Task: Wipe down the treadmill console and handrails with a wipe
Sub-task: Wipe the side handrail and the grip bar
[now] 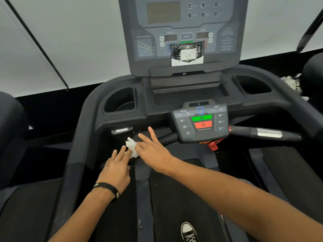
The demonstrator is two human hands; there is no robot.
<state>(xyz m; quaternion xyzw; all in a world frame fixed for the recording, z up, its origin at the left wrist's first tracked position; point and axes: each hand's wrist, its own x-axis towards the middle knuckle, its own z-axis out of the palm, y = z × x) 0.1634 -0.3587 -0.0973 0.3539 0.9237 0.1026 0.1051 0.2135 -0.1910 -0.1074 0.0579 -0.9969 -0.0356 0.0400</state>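
Observation:
A crumpled white wipe (132, 147) sits between my two hands, low on the treadmill's dark front, just under the console deck (157, 109). My right hand (153, 151) reaches in from the right with its fingers straight and spread, its thumb side against the wipe. The straight fingertips of my left hand (116, 170) touch the wipe's lower left edge. The upright display panel (181, 32) stands behind, and the small keypad (201, 122) with green and red buttons is to the right. The left handrail (78, 145) curves down beside my left hand. The grip bar (262, 133) sticks out right.
A wipes packet (187, 53) leans on the display panel's ledge. Cup holders (120, 100) (251, 84) sit on either side of the deck. A red safety clip (213, 145) hangs under the keypad. My shoe (188, 231) stands on the belt. Neighbouring machines flank both sides.

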